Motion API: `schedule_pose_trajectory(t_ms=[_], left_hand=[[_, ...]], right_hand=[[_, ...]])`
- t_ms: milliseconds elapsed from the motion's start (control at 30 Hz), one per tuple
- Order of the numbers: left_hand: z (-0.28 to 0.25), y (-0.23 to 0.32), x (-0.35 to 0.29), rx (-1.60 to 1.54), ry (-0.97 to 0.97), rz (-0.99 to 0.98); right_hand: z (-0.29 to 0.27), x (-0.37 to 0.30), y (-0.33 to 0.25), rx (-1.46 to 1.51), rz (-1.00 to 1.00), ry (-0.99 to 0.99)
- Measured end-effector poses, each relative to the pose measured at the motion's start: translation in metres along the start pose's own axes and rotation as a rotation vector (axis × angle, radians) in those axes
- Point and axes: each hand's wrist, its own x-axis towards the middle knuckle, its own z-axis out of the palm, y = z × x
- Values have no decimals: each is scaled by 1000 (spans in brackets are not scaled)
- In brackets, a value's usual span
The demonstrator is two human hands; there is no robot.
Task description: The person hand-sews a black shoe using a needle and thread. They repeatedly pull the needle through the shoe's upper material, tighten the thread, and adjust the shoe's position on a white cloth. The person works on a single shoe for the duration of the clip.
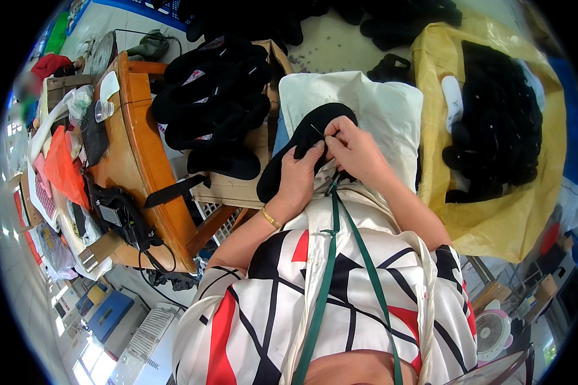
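Observation:
A black cloth shoe [307, 131] lies slantwise over my lap, on the white cloth [388, 106]. My left hand [298, 176] grips its near side, thumb on top and fingers out of sight underneath. My right hand [353, 151] is closed in a pinch over the right side of the shoe. From its fingertips a thin, pale, needle-like piece [317, 130] reaches across the black fabric; its far end is hard to make out. Both hands are close together, the right one a little farther from me.
To the left, a cardboard box [228, 189] bears several black shoes [228, 160], beside a wooden table [138, 122]. At right stands a yellow bag [430, 154] filled with black shoes and a white sole-shaped piece [453, 102]. More black items [250, 19] lie at the far side.

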Motion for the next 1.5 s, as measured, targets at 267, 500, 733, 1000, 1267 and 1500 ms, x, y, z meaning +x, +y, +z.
schedule_pose_trajectory(t_ms=[267, 500, 733, 1000, 1267, 1500], left_hand=[[-4, -22, 1, 339, -55, 84], [13, 12, 36, 753, -332, 423], [40, 36, 72, 1506, -974, 220], [40, 17, 40, 1088, -473, 733], [17, -19, 29, 970, -467, 115], [0, -33, 27, 735, -486, -54]], right_hand=[[-8, -8, 17, -463, -595, 230], [-49, -17, -1, 438, -208, 269], [-113, -39, 51, 1055, -98, 310], [-131, -55, 98, 1280, -254, 754], [-157, -60, 112, 821, -548, 1121], [-200, -92, 113, 343, -613, 1436]])
